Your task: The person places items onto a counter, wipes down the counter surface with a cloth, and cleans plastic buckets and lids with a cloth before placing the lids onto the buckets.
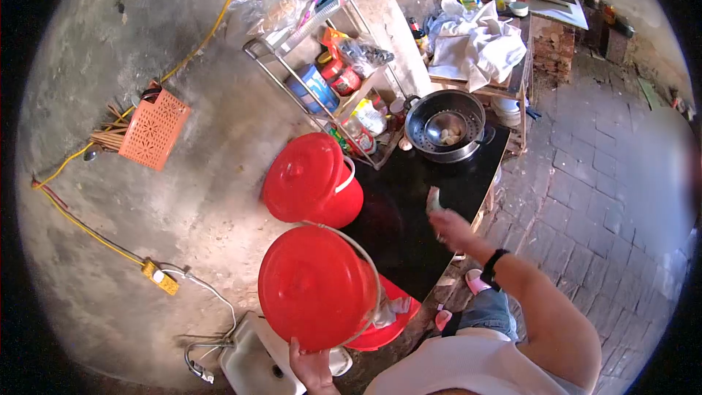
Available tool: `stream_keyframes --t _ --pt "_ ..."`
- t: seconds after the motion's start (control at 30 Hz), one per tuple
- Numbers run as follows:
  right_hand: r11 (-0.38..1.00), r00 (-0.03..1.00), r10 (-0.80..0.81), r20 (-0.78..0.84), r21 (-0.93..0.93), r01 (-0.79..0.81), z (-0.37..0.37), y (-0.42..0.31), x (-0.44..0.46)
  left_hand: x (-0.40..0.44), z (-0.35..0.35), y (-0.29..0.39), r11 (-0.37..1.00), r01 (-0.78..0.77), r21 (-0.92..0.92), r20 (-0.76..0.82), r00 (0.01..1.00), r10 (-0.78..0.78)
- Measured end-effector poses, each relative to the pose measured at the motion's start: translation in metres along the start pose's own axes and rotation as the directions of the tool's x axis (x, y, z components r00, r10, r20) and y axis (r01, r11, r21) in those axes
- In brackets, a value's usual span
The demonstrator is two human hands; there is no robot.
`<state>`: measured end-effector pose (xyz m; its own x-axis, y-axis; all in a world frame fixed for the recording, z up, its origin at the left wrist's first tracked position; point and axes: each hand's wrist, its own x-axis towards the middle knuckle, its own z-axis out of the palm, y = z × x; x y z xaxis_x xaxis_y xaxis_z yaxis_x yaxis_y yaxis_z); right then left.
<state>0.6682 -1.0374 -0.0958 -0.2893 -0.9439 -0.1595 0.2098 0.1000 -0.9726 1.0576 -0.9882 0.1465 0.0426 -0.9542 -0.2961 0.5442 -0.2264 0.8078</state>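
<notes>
My right hand [452, 228] is closed round a small pale object [434, 198], perhaps a cloth or a peeled vegetable, above the black tabletop [395, 241]. My left hand [310, 367] touches the lower rim of a red lidded bucket [311, 285], its fingers partly hidden at the edge. Behind it stands another red bucket [351, 197] with a tilted red lid [301, 175]. A steel pot [417, 128] holding a strainer bowl with pale pieces [450, 134] sits at the table's far end.
A metal rack [292, 73] with jars and bags stands behind the table. The sink [252, 358] is at the lower left, beside a red basin [387, 330]. White cloths [482, 44] lie on a side table. An orange basket [155, 128] hangs on the wall.
</notes>
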Motion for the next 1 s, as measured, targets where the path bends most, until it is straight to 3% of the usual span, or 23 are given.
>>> stream_keyframes --t 0.1,0.13,0.17,0.23,0.27,0.3,0.4,0.47,0.5,0.53,0.57,0.6,0.63,0.67,0.73,0.87,1.0 --pt "0.831 0.949 -0.077 0.307 -0.505 0.231 0.048 0.001 -0.041 0.001 0.007 -0.005 1.000 0.020 -0.016 -0.007 1.000 -0.020" --pt "0.906 0.917 0.017 0.398 -0.395 0.155 0.062 -0.017 -0.064 0.007 0.007 -0.008 1.000 0.006 -0.001 0.007 1.000 -0.006" --pt "0.834 0.845 0.029 0.535 -0.479 0.274 0.070 -0.030 -0.074 0.012 0.009 -0.012 1.000 -0.009 0.010 0.024 1.000 0.008" --pt "0.854 0.675 0.019 0.737 -0.363 0.372 0.077 -0.031 -0.084 0.018 0.021 -0.017 1.000 0.000 0.023 0.016 1.000 0.000" --pt "0.853 0.680 0.019 0.733 -0.366 0.371 0.071 -0.027 -0.083 0.022 0.027 -0.021 0.999 0.005 0.036 0.007 1.000 -0.005" --pt "0.699 0.522 -0.155 0.838 -0.280 0.658 0.064 -0.022 -0.081 0.026 0.028 -0.028 0.999 0.010 0.039 0.009 1.000 -0.011" --pt "0.629 0.339 -0.185 0.922 -0.154 0.762 0.039 -0.004 -0.066 0.043 0.038 -0.044 0.998 0.067 0.012 0.073 0.995 -0.068" --pt "0.314 0.295 -0.319 0.900 -0.194 0.929 -0.001 -0.018 -0.050 0.041 0.052 -0.057 0.990 0.141 0.023 0.094 0.985 -0.142" --pt "0.587 0.607 -0.135 0.783 -0.430 0.686 -0.017 -0.037 -0.046 0.042 0.055 -0.063 0.982 0.187 0.002 0.067 0.980 -0.186" --pt "0.746 0.793 0.137 0.593 -0.588 0.311 -0.034 -0.056 -0.039 0.046 0.054 -0.071 0.982 0.188 0.002 0.052 0.981 -0.188" --pt "0.842 0.819 0.184 0.544 -0.517 0.154 -0.058 -0.053 -0.014 0.053 0.049 -0.082 0.979 0.199 -0.036 0.075 0.978 -0.196" --pt "0.757 0.874 0.040 0.485 -0.585 0.290 -0.087 -0.051 -0.002 0.059 0.045 -0.092 0.975 0.208 -0.077 0.097 0.975 -0.201" --pt "0.636 0.905 -0.105 0.413 -0.672 0.381 -0.117 -0.049 0.010 0.062 0.043 -0.099 0.968 0.226 -0.106 0.072 0.973 -0.219" --pt "0.153 0.776 -0.453 0.438 -0.820 0.552 -0.137 -0.052 0.013 0.062 0.047 -0.102 0.968 0.225 -0.111 0.058 0.974 -0.219" --pt "0.200 0.866 -0.479 0.144 -0.943 0.267 -0.141 -0.086 0.004 0.063 0.061 -0.112 0.978 0.192 -0.079 0.138 0.974 -0.180" --pt "0.201 0.861 -0.507 0.049 -0.964 0.173 -0.136 -0.067 0.010 0.065 0.077 -0.124 0.968 0.228 -0.103 0.083 0.972 -0.220" --pt "0.182 0.863 -0.503 0.049 -0.970 0.161 -0.126 -0.062 0.007 0.066 0.083 -0.133 0.984 0.163 -0.078 0.088 0.984 -0.156"
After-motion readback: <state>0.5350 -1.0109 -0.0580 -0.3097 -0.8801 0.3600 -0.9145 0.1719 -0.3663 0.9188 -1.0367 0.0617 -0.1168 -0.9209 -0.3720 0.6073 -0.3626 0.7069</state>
